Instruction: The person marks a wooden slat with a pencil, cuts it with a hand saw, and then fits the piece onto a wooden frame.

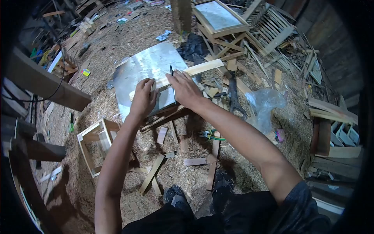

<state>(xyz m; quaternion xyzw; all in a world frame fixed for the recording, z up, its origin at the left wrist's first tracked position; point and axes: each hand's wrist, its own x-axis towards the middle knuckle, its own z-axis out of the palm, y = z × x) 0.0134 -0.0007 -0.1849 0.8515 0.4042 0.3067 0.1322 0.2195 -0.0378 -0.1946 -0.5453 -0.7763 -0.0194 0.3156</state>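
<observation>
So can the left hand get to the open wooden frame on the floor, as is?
Probably yes: the wooden frame lies uncovered right beside the left forearm, though the left hand is gripping the wooden slat.

A wooden strip [200, 67] lies across the metal sheet [142, 66] on the floor [113, 37], pen [171, 70] upright on it; frame [94, 145] to the left; plastic bag [265, 103] right.

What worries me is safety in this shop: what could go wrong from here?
The shiny sheet sits on loose wood scraps and might tip or slide under pressure. The wooden strip under the left hand could slip, dragging the pen in the right hand off line. The sheet's bare edge near both wrists may cut.
</observation>
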